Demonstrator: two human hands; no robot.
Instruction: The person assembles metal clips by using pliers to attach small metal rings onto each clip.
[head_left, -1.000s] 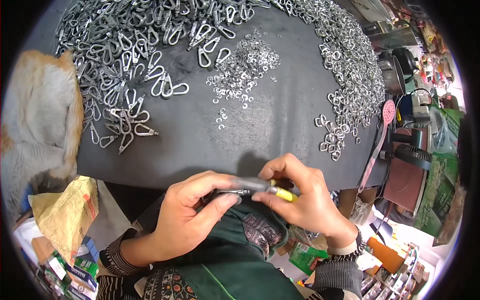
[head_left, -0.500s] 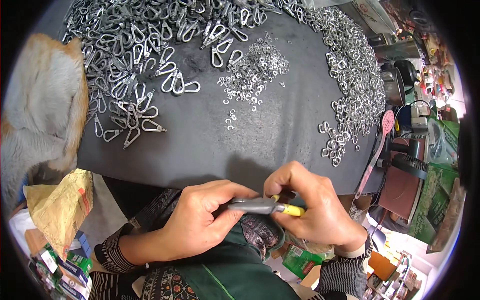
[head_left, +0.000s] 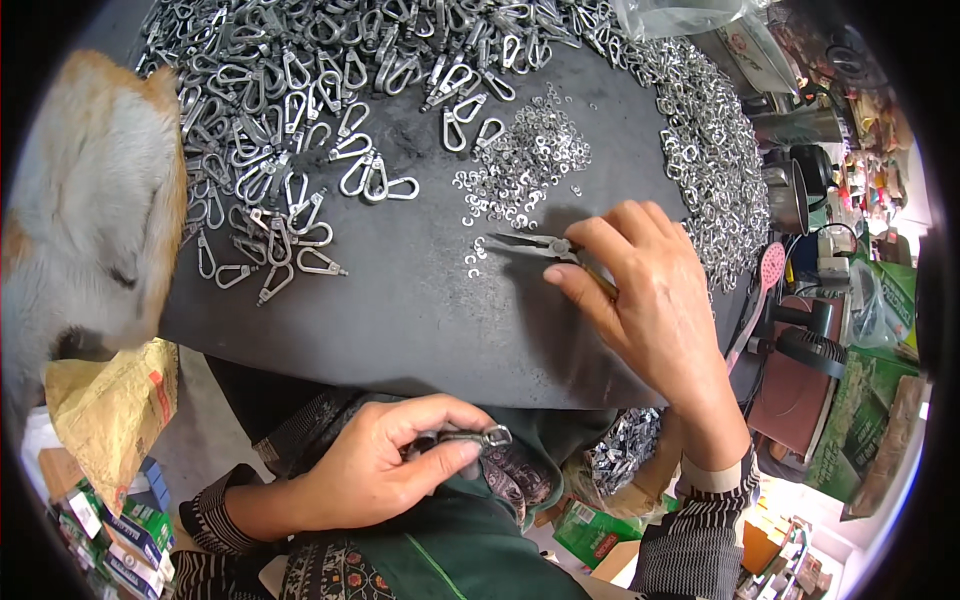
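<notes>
At the left edge of the table (head_left: 400, 330), a cat (head_left: 100, 200) lies beside heaped metal clips (head_left: 270, 90). Below the near edge, the left hand (head_left: 385, 460) pinches 1 metal piece (head_left: 495, 436), partly hidden. Farther right, near piled small rings (head_left: 530, 160), pliers (head_left: 555, 244) point at stray rings (head_left: 474, 270), their handles gripped by the right hand (head_left: 650, 290). Metal links (head_left: 710, 150) lie beyond.

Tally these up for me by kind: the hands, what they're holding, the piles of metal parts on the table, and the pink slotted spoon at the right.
Hands: 2, left hand and right hand
Pliers: 1, in the right hand
Metal piece: 1, in the left hand
Piles: 3, of hooks, small open rings and links
Pink slotted spoon: 1
Total: 8
</notes>
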